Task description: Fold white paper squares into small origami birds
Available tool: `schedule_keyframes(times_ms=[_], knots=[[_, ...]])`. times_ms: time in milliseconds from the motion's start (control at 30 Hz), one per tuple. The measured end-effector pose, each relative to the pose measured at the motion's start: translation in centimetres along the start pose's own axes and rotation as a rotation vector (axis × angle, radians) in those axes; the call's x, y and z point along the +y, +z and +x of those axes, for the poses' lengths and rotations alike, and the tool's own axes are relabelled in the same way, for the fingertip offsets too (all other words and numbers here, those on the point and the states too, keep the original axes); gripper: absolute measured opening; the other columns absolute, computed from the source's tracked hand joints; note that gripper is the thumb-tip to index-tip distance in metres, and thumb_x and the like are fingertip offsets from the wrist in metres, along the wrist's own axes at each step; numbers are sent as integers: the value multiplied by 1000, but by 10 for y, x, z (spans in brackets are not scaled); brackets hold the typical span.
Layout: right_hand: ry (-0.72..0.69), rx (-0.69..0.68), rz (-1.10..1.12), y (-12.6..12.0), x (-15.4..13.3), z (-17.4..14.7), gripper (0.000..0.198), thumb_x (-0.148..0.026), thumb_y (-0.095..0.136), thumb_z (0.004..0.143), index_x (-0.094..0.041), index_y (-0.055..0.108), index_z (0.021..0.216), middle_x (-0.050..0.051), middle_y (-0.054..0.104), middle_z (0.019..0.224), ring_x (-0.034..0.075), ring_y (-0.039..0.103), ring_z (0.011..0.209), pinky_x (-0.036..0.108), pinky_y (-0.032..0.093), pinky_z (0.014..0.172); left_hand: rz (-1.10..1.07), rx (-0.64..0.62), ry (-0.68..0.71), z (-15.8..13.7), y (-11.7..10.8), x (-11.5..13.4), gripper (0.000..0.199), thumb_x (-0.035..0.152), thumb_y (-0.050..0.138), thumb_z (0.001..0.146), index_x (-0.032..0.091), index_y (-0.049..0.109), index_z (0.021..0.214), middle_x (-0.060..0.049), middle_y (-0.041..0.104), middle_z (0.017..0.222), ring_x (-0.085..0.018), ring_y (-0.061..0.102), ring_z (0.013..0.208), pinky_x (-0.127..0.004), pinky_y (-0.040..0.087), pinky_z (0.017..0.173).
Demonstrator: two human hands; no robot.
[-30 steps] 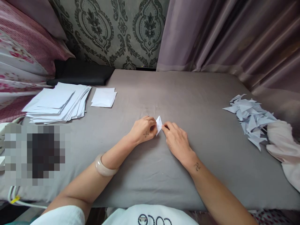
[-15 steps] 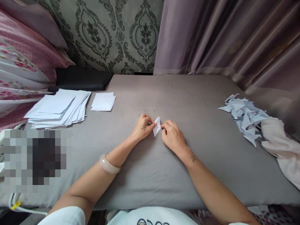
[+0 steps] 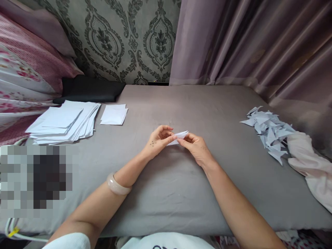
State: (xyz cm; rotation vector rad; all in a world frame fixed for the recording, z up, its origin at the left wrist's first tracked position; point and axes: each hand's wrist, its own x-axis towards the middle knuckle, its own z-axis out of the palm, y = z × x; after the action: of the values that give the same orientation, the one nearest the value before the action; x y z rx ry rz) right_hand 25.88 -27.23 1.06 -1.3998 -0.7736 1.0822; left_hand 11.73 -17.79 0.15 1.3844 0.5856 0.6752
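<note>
A small folded white paper (image 3: 181, 135) is held between both hands over the middle of the grey cloth surface (image 3: 166, 193). My left hand (image 3: 160, 141) pinches its left end with the thumb, while the upper fingers curl above it. On the other end, my right hand (image 3: 194, 145) grips the paper between thumb and fingers. The paper lies slantwise, its narrow layered edge pointing up and right. Parts of it are covered by my fingertips.
At the left lie a large stack of white paper (image 3: 64, 119) and a smaller pile of white squares (image 3: 114, 114). Folded paper pieces (image 3: 269, 129) are heaped at the right, beside a pale cloth (image 3: 308, 159). A black folded item (image 3: 90, 90) sits at the back left.
The folded paper has turned from nearly upright to slanting sideways. My right hand has rotated and come in to grip it, thumb now in front; the left hand keeps hold.
</note>
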Motion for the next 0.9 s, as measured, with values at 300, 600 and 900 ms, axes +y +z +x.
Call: schedule_keyframes(times_ms=[300, 600, 900], knots=[[101, 4, 210, 3, 4, 2, 32, -33, 81, 61, -19, 67, 87, 2, 70, 92, 15, 65, 86, 33, 50, 86, -79, -33, -95, -2, 4, 4, 27, 34, 77, 69, 15, 67, 84, -4, 70, 86, -16, 64, 82, -34, 49, 85], [-634, 254, -670, -1, 3, 1, 18, -26, 66, 83, -26, 68, 101, 3, 65, 100, 18, 57, 97, 34, 45, 89, 612, 78, 456, -3, -5, -3, 12, 25, 56, 89, 17, 65, 89, -6, 65, 87, -15, 58, 83, -28, 47, 77], [-904, 237, -1272, -5, 9, -2, 22, -11, 49, 90, -21, 68, 89, 4, 67, 86, 18, 53, 80, 32, 38, 74, 1399, -8, 873, -5, -10, 0, 18, 16, 42, 95, 16, 60, 92, -8, 66, 92, -19, 54, 84, -34, 40, 76]])
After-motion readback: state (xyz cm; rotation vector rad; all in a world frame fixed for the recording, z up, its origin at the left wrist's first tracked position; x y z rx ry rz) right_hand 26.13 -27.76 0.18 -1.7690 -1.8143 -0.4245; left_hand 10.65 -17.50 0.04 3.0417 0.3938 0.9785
